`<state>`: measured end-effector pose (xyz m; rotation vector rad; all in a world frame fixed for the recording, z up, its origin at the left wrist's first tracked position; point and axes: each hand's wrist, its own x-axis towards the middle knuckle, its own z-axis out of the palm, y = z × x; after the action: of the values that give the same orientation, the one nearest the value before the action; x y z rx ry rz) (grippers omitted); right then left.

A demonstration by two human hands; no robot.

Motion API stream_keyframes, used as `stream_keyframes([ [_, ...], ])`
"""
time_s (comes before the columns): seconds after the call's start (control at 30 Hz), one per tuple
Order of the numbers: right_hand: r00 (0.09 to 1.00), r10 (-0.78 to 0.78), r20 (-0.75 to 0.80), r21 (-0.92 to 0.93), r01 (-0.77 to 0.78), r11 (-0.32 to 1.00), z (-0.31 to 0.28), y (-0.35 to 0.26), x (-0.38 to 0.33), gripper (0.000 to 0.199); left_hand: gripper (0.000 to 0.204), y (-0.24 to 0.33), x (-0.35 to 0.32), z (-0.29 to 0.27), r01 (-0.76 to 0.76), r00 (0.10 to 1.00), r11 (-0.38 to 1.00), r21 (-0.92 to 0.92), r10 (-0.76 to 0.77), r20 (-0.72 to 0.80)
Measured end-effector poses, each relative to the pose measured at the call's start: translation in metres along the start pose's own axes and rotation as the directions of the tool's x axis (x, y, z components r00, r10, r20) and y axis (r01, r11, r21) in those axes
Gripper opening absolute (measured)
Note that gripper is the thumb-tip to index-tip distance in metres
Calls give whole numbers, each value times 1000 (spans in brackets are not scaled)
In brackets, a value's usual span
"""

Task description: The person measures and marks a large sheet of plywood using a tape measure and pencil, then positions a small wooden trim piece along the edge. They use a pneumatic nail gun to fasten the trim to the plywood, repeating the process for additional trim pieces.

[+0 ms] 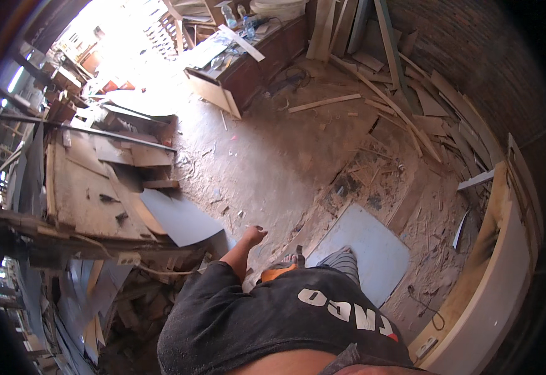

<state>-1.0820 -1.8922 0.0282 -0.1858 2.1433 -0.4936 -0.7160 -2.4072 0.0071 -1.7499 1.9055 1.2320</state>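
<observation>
My left hand (255,235) hangs low at my left side, over the dusty floor, with the fingers curled in. Nothing shows in it. Close by on its left lies a pale grey sheet (182,219), which sticks out past the edge of a cluttered wooden workbench (82,190); the hand is apart from it. My right hand is out of view. Below me are a foot in a sandal (290,257), an orange item (279,273) and a striped trouser leg (345,262). A light blue board (373,250) with rounded corners lies flat on the floor by that leg.
Long boards and strips (404,94) lean and lie along the right wall. A curved wooden panel (498,275) stands at near right, with a power strip (426,347) beside it. At the back, a brown cabinet (273,59) carries bottles and offcuts. Scraps and dust (379,169) litter the floor.
</observation>
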Motion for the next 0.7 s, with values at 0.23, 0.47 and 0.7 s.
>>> stream_keyframes([
  [0.23, 992, -90, -84, -61, 85, 995, -69, -40, 167, 25, 45, 134, 89, -11, -55, 958, 954, -296, 134, 254],
  [0.47, 718, -351, -602, -269, 231, 935, -274, -146, 309, 30, 37, 295, 156, -16, -54, 903, 998, -15, 55, 427],
  [0.7, 731, -87, -676, 301, 383, 873, -407, -325, 330, 28, 32, 498, 316, -32, -314, 831, 925, 216, 157, 534],
])
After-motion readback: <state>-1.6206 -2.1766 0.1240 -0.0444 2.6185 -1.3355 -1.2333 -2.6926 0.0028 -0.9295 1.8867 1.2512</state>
